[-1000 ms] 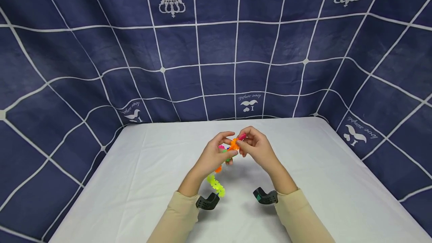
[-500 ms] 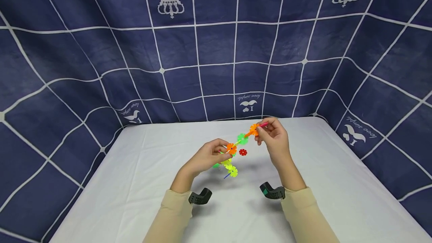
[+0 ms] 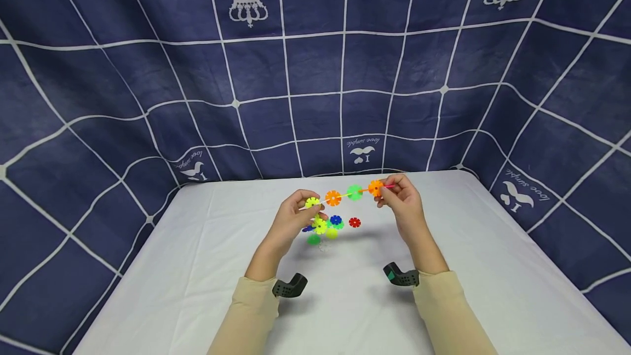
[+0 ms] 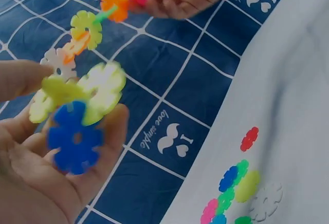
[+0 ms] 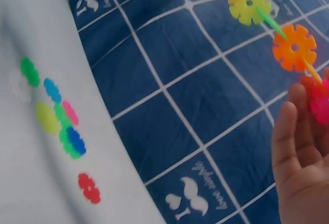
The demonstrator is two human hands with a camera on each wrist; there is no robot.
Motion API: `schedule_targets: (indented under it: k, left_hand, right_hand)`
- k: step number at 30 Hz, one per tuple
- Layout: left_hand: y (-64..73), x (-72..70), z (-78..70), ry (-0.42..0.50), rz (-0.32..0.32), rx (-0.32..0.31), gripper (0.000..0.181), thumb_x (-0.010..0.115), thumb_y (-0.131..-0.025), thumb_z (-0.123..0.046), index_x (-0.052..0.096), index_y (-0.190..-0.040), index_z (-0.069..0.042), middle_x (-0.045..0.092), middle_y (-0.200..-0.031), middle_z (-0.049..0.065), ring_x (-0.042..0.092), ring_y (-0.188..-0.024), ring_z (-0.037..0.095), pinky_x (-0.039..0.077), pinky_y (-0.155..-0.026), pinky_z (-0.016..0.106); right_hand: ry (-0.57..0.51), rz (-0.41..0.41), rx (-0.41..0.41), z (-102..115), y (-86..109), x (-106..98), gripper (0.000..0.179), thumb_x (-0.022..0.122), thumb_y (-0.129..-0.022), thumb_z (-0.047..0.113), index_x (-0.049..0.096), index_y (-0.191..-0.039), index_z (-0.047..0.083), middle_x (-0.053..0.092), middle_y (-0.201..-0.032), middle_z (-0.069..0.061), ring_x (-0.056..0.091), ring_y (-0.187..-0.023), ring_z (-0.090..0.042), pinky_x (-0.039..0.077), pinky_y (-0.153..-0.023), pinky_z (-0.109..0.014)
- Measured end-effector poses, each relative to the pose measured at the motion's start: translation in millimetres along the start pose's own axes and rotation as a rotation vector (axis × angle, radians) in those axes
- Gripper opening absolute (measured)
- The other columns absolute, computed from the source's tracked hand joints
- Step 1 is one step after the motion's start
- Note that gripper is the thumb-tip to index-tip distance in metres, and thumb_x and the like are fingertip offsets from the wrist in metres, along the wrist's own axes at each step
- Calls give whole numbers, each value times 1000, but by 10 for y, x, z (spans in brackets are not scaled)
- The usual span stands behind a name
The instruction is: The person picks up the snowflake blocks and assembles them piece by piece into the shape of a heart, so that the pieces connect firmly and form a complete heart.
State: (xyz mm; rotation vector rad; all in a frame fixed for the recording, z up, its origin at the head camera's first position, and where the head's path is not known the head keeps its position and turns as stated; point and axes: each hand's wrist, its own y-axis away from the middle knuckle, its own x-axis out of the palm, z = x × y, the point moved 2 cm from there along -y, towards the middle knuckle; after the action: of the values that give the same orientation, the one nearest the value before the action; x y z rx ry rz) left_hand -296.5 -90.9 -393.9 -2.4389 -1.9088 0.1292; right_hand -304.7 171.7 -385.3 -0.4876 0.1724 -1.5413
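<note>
A chain of notched plastic snowflake discs (image 3: 333, 198) stretches between the two hands, above the table. The left hand (image 3: 290, 222) pinches its yellow part between thumb and fingers; in the left wrist view a blue disc (image 4: 75, 139) hangs at that end, in front of the fingers. At the other end, the right hand (image 3: 401, 197) grips the chain near an orange disc (image 3: 376, 188) and a pink disc (image 5: 322, 106). Green, orange and whitish discs slot edge to face along the middle. The right fingertips are partly hidden behind the discs.
Several loose discs lie on the white-covered table (image 3: 197, 267) below the chain: a red disc (image 3: 355, 222), a blue disc (image 3: 336, 219), a yellow disc (image 4: 248, 185), a clear disc (image 4: 267, 202), green ones and a pink one. A dark blue checked curtain (image 3: 315, 70) surrounds the table.
The hands have drawn apart, the right moving to the right and farther away. The bunched chain is now stretched out between them, and the left hand has shifted its hold toward the yellow end.
</note>
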Motion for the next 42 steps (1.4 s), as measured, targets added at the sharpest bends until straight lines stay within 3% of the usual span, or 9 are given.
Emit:
schedule_targets:
  k: [3,7,12,16,20,25,29,35,42]
  left_hand:
    - [6,-21,-27,26,-52,22,24,62,-98,-14,58,-121,-11,72,-111,9,72,-100,37,53,-75,25]
    - [6,-36,-60,25,-121,38,23,62,-97,-13,59,-119,-7,73,-106,8,73,-87,20,54,-77,25]
    - [-3,-48,-77,23,-159,35,19,61,-98,-12,62,-115,-5,70,-94,3,72,-81,16,56,-78,24]
    - [-5,-61,-75,13,-165,45,17,63,-98,-12,64,-113,-4,68,-93,5,71,-77,17,57,-75,22]
    - [1,-49,-78,0,-159,54,15,65,-96,-12,67,-109,-4,69,-91,6,69,-76,19,56,-70,21]
    - [10,17,-79,-41,-141,46,14,70,-93,-15,69,-105,-6,69,-90,2,66,-77,16,53,-69,22]
    - [19,84,-67,-46,-85,49,13,71,-93,-14,68,-103,-7,68,-89,1,68,-73,14,56,-71,26]
    - [25,189,-34,-29,21,63,12,69,-93,-10,63,-102,-5,69,-84,1,67,-69,15,57,-70,27]
    - [44,240,-38,-15,70,72,15,69,-93,-11,59,-103,-5,71,-89,15,66,-68,15,58,-69,27]
  right_hand:
    - [28,54,35,-100,-14,-46,10,55,-97,-3,48,-100,4,64,-98,2,66,-76,-11,59,-68,-21]
    - [83,118,101,-224,-21,-85,13,52,-97,-4,44,-106,1,62,-101,0,67,-82,-13,60,-73,-24]
    - [199,219,207,-331,-13,-102,22,54,-97,0,44,-117,1,58,-112,-9,68,-96,-22,61,-80,-27]
    - [345,332,261,-357,4,-118,31,58,-97,7,47,-126,4,56,-131,-18,60,-119,-32,56,-95,-31]
    - [498,392,231,-337,9,-116,34,60,-97,10,54,-130,7,55,-141,-18,51,-133,-34,48,-108,-45]
    - [575,350,141,-223,19,2,27,61,-98,16,62,-124,10,62,-133,-12,55,-126,-33,41,-112,-55]
    - [571,327,70,-89,62,156,20,61,-100,25,68,-116,16,68,-123,-7,61,-119,-28,46,-107,-55]
    - [571,398,15,38,156,393,13,64,-98,27,70,-109,22,71,-110,0,65,-105,-21,54,-92,-43]
    - [580,402,-19,38,199,511,10,72,-93,20,72,-102,18,70,-100,2,62,-91,-17,53,-91,-39]
